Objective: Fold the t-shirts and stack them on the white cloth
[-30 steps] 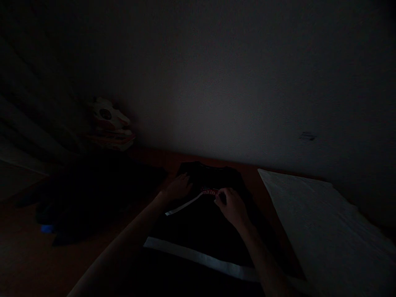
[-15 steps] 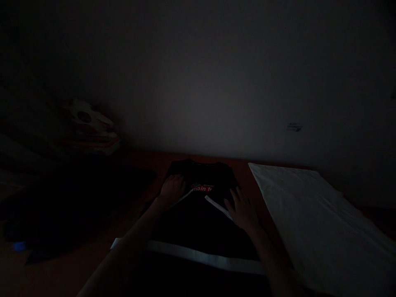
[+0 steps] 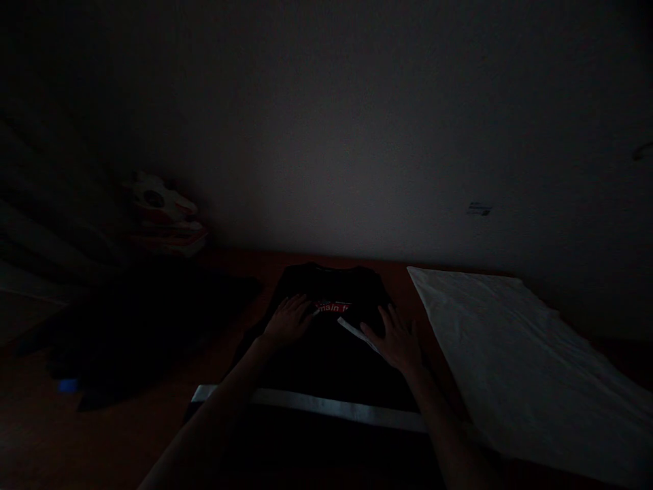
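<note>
A black shirt [image 3: 331, 371] lies spread out in front of me, neck end toward the wall. It carries a red printed label [image 3: 334, 307] with white letters on the chest, and a pale band [image 3: 337, 407] crosses it lower down. My left hand [image 3: 290, 321] rests flat on its left side, fingers apart. On its right side lies my right hand [image 3: 395, 339], fingers spread, beside a slanting white strip [image 3: 357, 330]. Neither hand grips the cloth. The scene is very dark, so folds and edges in the black cloth are hard to make out.
A white cloth [image 3: 525, 354] lies spread at the right. Dark cloth [image 3: 143, 327] is heaped at the left on the reddish-brown surface [image 3: 127, 442]. A pile of things with a white and red object [image 3: 163, 201] stands at the back left, against the wall [image 3: 331, 136].
Both hands have shifted slightly over the shirt, the left one a little inward, and stay flat on it. The view has turned slightly left. The shirt lies much as before.
</note>
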Demonstrator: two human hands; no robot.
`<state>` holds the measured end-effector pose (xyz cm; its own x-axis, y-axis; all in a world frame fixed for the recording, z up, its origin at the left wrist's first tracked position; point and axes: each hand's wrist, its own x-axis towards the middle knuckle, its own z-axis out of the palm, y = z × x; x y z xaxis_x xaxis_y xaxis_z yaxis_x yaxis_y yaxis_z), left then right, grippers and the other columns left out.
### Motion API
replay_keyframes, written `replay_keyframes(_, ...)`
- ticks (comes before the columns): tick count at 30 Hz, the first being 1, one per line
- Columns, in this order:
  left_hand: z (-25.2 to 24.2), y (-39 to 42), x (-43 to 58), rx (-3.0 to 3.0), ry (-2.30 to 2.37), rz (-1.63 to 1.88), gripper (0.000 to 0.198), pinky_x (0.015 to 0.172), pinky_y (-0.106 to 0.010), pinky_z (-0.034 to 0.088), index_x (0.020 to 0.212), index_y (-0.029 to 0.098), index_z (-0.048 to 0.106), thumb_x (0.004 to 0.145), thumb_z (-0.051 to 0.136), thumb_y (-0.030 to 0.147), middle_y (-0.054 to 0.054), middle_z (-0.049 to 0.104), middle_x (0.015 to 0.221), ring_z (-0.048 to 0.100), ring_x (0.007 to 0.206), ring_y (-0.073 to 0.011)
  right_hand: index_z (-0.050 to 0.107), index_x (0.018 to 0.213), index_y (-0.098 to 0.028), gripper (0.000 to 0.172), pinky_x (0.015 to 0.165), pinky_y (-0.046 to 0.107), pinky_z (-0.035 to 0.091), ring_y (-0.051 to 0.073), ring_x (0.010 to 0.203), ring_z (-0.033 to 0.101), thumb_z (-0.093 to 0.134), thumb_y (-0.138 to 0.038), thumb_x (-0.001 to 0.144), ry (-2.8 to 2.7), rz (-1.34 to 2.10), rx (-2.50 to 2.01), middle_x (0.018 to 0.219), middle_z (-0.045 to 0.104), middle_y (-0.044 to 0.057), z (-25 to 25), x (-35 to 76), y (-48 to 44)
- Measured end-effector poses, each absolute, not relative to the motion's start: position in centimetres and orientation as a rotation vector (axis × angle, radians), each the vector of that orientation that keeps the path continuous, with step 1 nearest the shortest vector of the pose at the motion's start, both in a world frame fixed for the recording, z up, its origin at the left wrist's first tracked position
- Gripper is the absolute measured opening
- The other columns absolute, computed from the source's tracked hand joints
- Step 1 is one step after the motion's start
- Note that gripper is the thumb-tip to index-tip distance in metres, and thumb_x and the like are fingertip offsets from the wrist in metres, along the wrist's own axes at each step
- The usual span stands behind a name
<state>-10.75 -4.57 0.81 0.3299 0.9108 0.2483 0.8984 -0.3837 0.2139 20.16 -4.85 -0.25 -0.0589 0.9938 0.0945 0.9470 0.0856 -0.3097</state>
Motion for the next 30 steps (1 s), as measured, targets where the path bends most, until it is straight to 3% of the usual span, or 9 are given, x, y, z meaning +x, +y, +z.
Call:
replay_keyframes(2, 1.6, -6.4, -11.2, 2.560, 1.549, 0.481, 0.043, 0.121, -0.046, 0.037, 0.140, 0.019, 0.058, 0.101, 0.045, 0.029, -0.012, 0.057, 0.150, 0.050, 0.141, -0.0256, 0.040, 0.154, -0.016, 0.078, 0.122, 0.064, 0.017, 0.033, 0.154, 0.026, 0.046, -0.066, 0.094, -2.038, 0.369, -1.838, 0.164, 0.036, 0.018, 0.3, 21.3, -5.2)
replay_keyframes(4, 2.7, -9.2, -12.4, 2.568, 1.417, 0.461, 0.040, 0.117, -0.042, 0.042, 0.137, 0.024, 0.061, 0.099, 0.048, 0.028, -0.009, 0.058, 0.149, 0.054, 0.137, -0.0230, 0.046, 0.150, -0.020, 0.067, 0.122, 0.056, 0.028, 0.029, 0.149, 0.038, 0.041, -0.061, 0.098, -1.980, 0.490, -1.681, 0.159, 0.045, 0.015, 1.1, 23.3, -6.2)
replay_keyframes(7, 4.0, -14.1, -15.8, 2.475, 1.467, 0.443, 0.035, 0.111, -0.039, 0.049, 0.128, 0.028, 0.067, 0.098, 0.053, 0.036, -0.007, 0.061, 0.145, 0.061, 0.129, -0.0229, 0.064, 0.127, -0.025, 0.049, 0.114, 0.048, 0.042, 0.027, 0.130, 0.059, 0.050, -0.059, 0.095, -1.975, 0.538, -1.490, 0.138, 0.064, 0.011, 2.3, 27.2, -9.3)
replay_keyframes(9, 4.1, -17.0, -18.8, 2.350, 1.642, 0.445, 0.042, 0.110, -0.042, 0.049, 0.129, 0.028, 0.067, 0.093, 0.058, 0.047, -0.008, 0.063, 0.141, 0.062, 0.127, -0.0268, 0.070, 0.110, -0.027, 0.038, 0.107, 0.045, 0.049, 0.027, 0.117, 0.066, 0.061, -0.057, 0.090, -2.048, 0.525, -1.449, 0.122, 0.071, 0.009, 2.8, 29.8, -12.0)
replay_keyframes(14, 2.6, -21.3, -24.9, 2.013, 2.033, 0.450, 0.064, 0.104, -0.049, 0.052, 0.118, 0.023, 0.074, 0.071, 0.072, 0.067, -0.014, 0.071, 0.129, 0.063, 0.122, -0.0408, 0.074, 0.110, -0.030, 0.046, 0.094, 0.043, 0.057, 0.029, 0.107, 0.069, 0.079, -0.056, 0.073, -2.108, 0.574, -1.570, 0.115, 0.073, 0.010, 2.5, 34.3, -17.8)
replay_keyframes(20, 3.9, -22.7, -24.2, 1.720, 1.945, 0.523, 0.041, 0.083, -0.041, 0.059, 0.087, 0.034, 0.075, 0.067, 0.071, 0.071, 0.004, 0.079, 0.093, 0.073, 0.092, -0.0310, 0.077, 0.103, -0.030, 0.046, 0.092, 0.041, 0.058, 0.030, 0.106, 0.070, 0.084, -0.053, 0.063, -2.050, 0.727, -1.627, 0.111, 0.075, 0.009, 1.4, 36.5, -20.3)
replay_keyframes(24, 5.5, -23.1, -24.1, 1.631, 1.889, 0.544, 0.044, 0.079, -0.036, 0.058, 0.086, 0.030, 0.075, 0.067, 0.067, 0.070, 0.001, 0.080, 0.091, 0.072, 0.089, -0.0300, 0.077, 0.090, -0.030, 0.034, 0.083, 0.034, 0.060, 0.026, 0.089, 0.073, 0.072, -0.061, 0.075, -1.941, 0.785, -1.629, 0.092, 0.078, 0.006, 1.8, 36.8, -20.7)
replay_keyframes(27, 6.2, -23.2, -24.7, 1.563, 1.888, 0.470, 0.047, 0.076, -0.036, 0.058, 0.092, 0.026, 0.077, 0.061, 0.073, 0.061, -0.004, 0.081, 0.095, 0.072, 0.087, -0.0302, 0.077, 0.080, -0.029, 0.040, 0.079, 0.031, 0.060, 0.025, 0.082, 0.074, 0.068, -0.068, 0.077, -1.874, 0.759, -1.621, 0.085, 0.078, 0.006, 2.2, 36.7, -20.9)
replay_keyframes(30, 6.6, -23.2, -25.0, 1.569, 1.894, 0.407, 0.039, 0.068, -0.035, 0.056, 0.081, 0.026, 0.078, 0.057, 0.076, 0.058, -0.003, 0.079, 0.081, 0.070, 0.076, -0.0275, 0.078, 0.082, -0.029, 0.044, 0.073, 0.030, 0.061, 0.025, 0.079, 0.075, 0.069, -0.071, 0.074, -1.830, 0.772, -1.678, 0.084, 0.080, 0.006, 2.3, 36.9, -21.0)
